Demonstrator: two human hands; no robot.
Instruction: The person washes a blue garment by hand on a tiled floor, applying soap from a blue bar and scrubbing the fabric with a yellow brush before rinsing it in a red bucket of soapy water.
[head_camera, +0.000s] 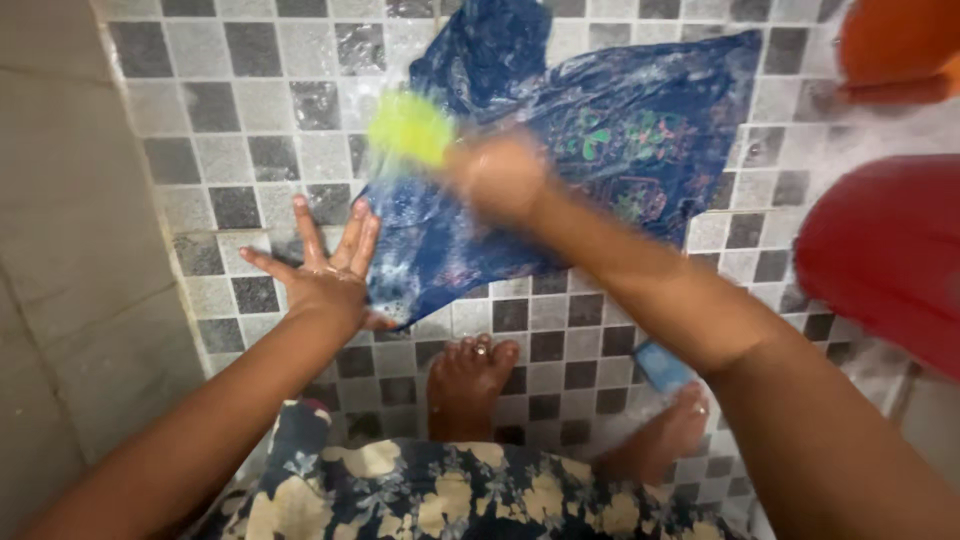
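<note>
A wet, soapy dark blue cloth (600, 150) with a coloured pattern lies spread on the grey checkered tile floor (240, 130). My left hand (325, 275) is pressed flat on the floor, fingers spread, with its thumb side on the cloth's near left corner. My right hand (500, 175) is blurred with motion over the cloth and grips a yellow-green scrub brush (410, 128). My two bare feet (470, 385) stand on the tiles just below the cloth.
A red tub (885, 255) sits at the right and an orange vessel (895, 45) at the top right. A small blue bar (662, 368) lies on the tiles by my right foot. A plain concrete wall (70, 250) runs along the left.
</note>
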